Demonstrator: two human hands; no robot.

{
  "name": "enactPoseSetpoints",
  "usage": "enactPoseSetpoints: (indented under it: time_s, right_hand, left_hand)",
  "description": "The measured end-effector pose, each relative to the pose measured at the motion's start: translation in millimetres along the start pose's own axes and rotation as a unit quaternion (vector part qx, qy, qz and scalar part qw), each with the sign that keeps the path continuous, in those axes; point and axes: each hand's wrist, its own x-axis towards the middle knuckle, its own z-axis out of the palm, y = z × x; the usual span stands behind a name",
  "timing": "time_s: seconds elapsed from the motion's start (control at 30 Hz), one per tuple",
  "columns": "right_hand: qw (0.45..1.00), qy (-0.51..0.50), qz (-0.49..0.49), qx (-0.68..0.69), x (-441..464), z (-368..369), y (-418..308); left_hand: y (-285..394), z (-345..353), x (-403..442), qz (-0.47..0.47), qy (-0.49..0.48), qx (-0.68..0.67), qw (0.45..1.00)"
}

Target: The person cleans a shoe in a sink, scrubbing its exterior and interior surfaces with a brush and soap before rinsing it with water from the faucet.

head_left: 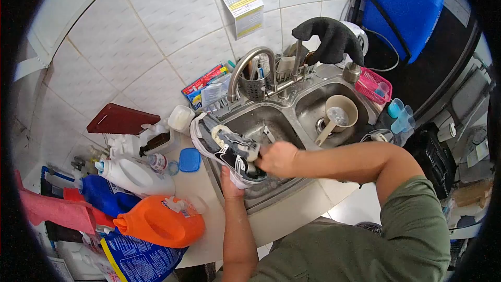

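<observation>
A grey and white sneaker (222,143) is held over the left basin of a steel double sink (279,120), its opening toward the person. My left hand (229,184) supports it from below near the heel, fingers mostly hidden beneath the shoe. At the shoe's opening, my right hand (279,159) is closed around something I cannot make out. A curved steel faucet (254,55) rises behind the sneaker. In the right basin lies a beige pot with a handle (350,105), with a clear item inside.
On the left stand an orange bottle (167,222), a white bottle (136,176) and a blue lid (190,160). A pink basket (371,86) and blue cups (402,117) sit right of the sink. Dark cloth (329,36) hangs behind it.
</observation>
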Motion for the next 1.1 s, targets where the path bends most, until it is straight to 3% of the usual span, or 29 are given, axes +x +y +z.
enactPoseSetpoints:
  time_s: [0.07,0.2,0.27,0.33,0.37,0.43,0.47,0.53,0.57,0.6,0.67,0.83,0.87,0.9,0.97,1.0,1.1]
  right_hand:
    - [0.994,-0.085,0.040,0.053,-5.1,-3.7,-18.7]
    - [0.949,-0.118,0.036,0.290,11.1,19.6,-3.1]
    - [0.790,-0.208,0.212,0.537,17.1,23.1,12.1]
    - [0.734,-0.167,0.230,0.617,19.7,31.5,12.1]
    - [0.703,-0.147,0.236,0.655,21.0,35.5,12.3]
    - [0.860,-0.046,0.130,0.491,14.2,50.1,8.5]
    - [0.946,-0.051,0.081,0.311,-4.4,13.5,2.8]
    - [0.994,-0.076,-0.030,0.073,-1.0,15.0,1.4]
    - [0.992,-0.084,-0.082,-0.050,-1.1,15.0,1.4]
    - [0.992,0.006,-0.075,-0.103,-5.5,14.3,0.7]
    - [0.997,-0.019,-0.031,-0.065,-10.4,-0.6,-8.9]
    - [0.969,-0.159,0.062,0.178,-4.2,0.1,-18.5]
    - [0.966,-0.119,0.049,0.225,-1.7,25.5,-7.8]
    - [0.921,-0.149,0.094,0.347,1.0,30.4,-4.5]
    - [0.779,-0.200,0.179,0.567,7.8,33.5,10.1]
    - [0.638,-0.271,0.224,0.685,11.2,35.6,20.8]
    - [0.654,-0.194,0.191,0.706,11.5,33.5,7.4]
  left_hand:
    - [1.9,-2.5,1.8,0.023,-0.014,0.030,0.999]
    - [4.5,-9.6,-0.5,0.035,-0.063,0.155,0.985]
    - [0.9,-10.8,-0.8,0.020,-0.025,0.096,0.995]
    - [3.5,3.3,1.1,0.002,0.014,0.054,0.998]
    - [4.3,10.5,-1.2,0.038,-0.013,0.034,0.999]
    - [9.5,22.1,-9.4,0.029,0.030,0.004,0.999]
    - [3.0,-2.3,-4.1,0.006,0.045,0.112,0.993]
    - [-1.3,-22.2,-5.7,-0.028,0.052,0.185,0.981]
    - [0.6,-19.2,-5.0,-0.028,0.056,0.118,0.991]
    - [1.2,-15.2,-3.4,-0.030,0.058,0.049,0.997]
    - [7.4,8.5,-3.2,-0.032,0.054,-0.062,0.996]
    - [0.8,-23.4,-5.1,0.037,0.002,0.153,0.988]
    - [-1.4,-22.4,-3.5,0.049,0.000,0.137,0.989]
    - [0.9,-16.0,-3.2,0.059,-0.001,0.125,0.990]
    - [9.7,1.9,-9.3,0.046,-0.024,0.077,0.996]
    - [4.1,-10.3,-4.7,0.038,-0.009,0.033,0.999]
    - [10.6,7.2,-12.0,0.033,0.001,-0.023,0.999]
